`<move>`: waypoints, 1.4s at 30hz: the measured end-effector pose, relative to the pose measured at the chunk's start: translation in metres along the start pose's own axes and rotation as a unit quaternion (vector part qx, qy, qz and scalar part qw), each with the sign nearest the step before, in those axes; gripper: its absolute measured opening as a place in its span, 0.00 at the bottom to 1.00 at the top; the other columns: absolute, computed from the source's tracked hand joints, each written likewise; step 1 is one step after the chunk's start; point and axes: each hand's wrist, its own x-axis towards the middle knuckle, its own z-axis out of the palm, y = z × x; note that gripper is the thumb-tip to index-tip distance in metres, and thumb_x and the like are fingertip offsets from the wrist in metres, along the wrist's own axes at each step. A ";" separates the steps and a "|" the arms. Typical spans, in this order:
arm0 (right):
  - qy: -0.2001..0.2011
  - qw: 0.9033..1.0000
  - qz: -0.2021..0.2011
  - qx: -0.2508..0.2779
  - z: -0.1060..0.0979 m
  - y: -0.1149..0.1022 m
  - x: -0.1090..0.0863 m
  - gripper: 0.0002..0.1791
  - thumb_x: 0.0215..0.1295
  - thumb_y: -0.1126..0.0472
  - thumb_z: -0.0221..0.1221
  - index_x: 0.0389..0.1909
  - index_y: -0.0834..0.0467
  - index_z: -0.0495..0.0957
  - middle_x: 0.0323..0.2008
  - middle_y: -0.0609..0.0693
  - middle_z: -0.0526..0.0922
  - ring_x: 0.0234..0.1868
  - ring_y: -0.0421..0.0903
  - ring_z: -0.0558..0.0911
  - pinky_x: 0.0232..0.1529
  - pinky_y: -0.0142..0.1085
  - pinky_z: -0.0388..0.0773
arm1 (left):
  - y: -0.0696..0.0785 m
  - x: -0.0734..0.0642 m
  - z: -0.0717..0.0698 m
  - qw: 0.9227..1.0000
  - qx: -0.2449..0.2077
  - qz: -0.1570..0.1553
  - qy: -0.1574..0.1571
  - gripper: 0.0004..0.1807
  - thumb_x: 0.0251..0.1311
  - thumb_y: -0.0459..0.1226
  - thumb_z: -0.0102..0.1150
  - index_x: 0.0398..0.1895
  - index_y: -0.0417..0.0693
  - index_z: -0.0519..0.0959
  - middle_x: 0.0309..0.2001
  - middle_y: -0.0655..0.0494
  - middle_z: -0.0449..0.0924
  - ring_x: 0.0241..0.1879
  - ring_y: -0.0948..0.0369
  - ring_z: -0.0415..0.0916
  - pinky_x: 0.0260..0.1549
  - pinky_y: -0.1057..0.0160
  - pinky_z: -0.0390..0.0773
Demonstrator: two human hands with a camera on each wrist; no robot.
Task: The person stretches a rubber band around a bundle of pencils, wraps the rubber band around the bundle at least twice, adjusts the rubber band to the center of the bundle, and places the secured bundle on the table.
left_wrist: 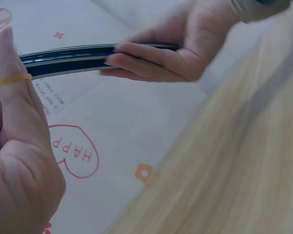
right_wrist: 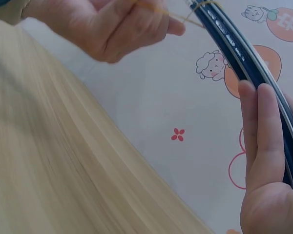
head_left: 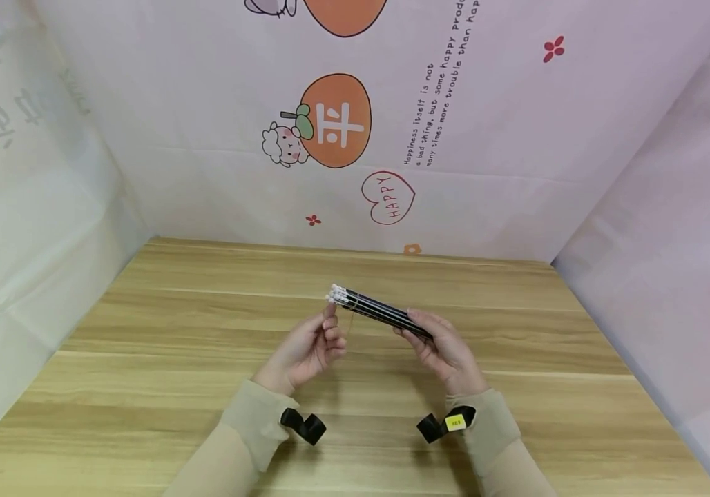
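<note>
A bundle of dark pencils with silvery stripes and white ends is held above the table, tilted with its white ends up and to the left. My right hand grips the lower right part of it between thumb and fingers. A thin yellowish rubber band loops round the bundle near the white ends and stretches to my left hand. In the left wrist view the rubber band lies across the left hand's fingers, just beside the pencils. Those fingers are curled, with one reaching up at the white ends.
Below both hands spreads a wood-grain table. A white printed cloth rises at its back edge, and pale cloth walls stand on both sides. Each wrist wears a beige cuff with a small black camera.
</note>
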 end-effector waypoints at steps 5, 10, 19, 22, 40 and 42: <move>-0.024 0.999 -0.007 -0.027 -0.004 0.000 0.001 0.17 0.75 0.69 0.49 0.36 0.60 0.87 0.38 0.56 0.87 0.37 0.45 0.89 0.39 0.24 0.82 | 0.009 -0.003 0.007 0.996 -0.062 -0.011 0.068 0.28 0.81 0.44 0.31 0.23 0.49 0.75 0.20 0.60 0.82 0.24 0.67 0.84 0.38 0.62 0.86; -0.018 0.999 -0.009 -0.051 -0.005 0.000 0.002 0.17 0.74 0.70 0.50 0.34 0.59 0.87 0.35 0.55 0.88 0.36 0.47 0.89 0.38 0.25 0.83 | 0.012 -0.002 0.016 0.987 -0.029 -0.009 0.158 0.24 0.79 0.45 0.36 0.27 0.47 0.78 0.22 0.58 0.83 0.23 0.66 0.83 0.37 0.60 0.87; 0.001 0.994 -0.031 -0.103 -0.011 -0.009 0.001 0.18 0.71 0.73 0.52 0.30 0.57 0.88 0.34 0.53 0.88 0.35 0.47 0.89 0.37 0.26 0.83 | 0.016 -0.003 0.018 0.987 0.068 -0.033 0.144 0.21 0.77 0.47 0.41 0.31 0.52 0.81 0.31 0.58 0.85 0.41 0.56 0.87 0.42 0.58 0.86; 0.004 0.990 -0.042 -0.138 -0.013 -0.013 -0.001 0.17 0.69 0.74 0.54 0.30 0.56 0.88 0.33 0.52 0.88 0.34 0.46 0.89 0.38 0.28 0.84 | 0.018 -0.004 0.016 0.984 0.102 -0.039 0.141 0.20 0.76 0.48 0.44 0.29 0.53 0.80 0.29 0.59 0.81 0.44 0.53 0.87 0.45 0.55 0.85; 0.038 0.936 -0.108 -0.332 -0.010 -0.012 -0.001 0.08 0.61 0.70 0.64 0.30 0.55 0.87 0.34 0.48 0.89 0.41 0.46 0.88 0.48 0.45 0.85 | 0.010 0.002 0.008 0.923 0.318 -0.047 0.211 0.27 0.68 0.36 0.59 0.63 0.25 0.68 0.56 0.35 0.79 0.51 0.46 0.83 0.46 0.47 0.83; 0.046 0.934 -0.112 -0.335 -0.008 -0.011 -0.001 0.09 0.61 0.70 0.65 0.28 0.54 0.88 0.34 0.48 0.89 0.41 0.47 0.88 0.47 0.45 0.85 | 0.009 0.002 0.008 0.916 0.334 -0.041 0.220 0.27 0.67 0.35 0.60 0.63 0.26 0.70 0.58 0.34 0.78 0.49 0.48 0.84 0.45 0.48 0.84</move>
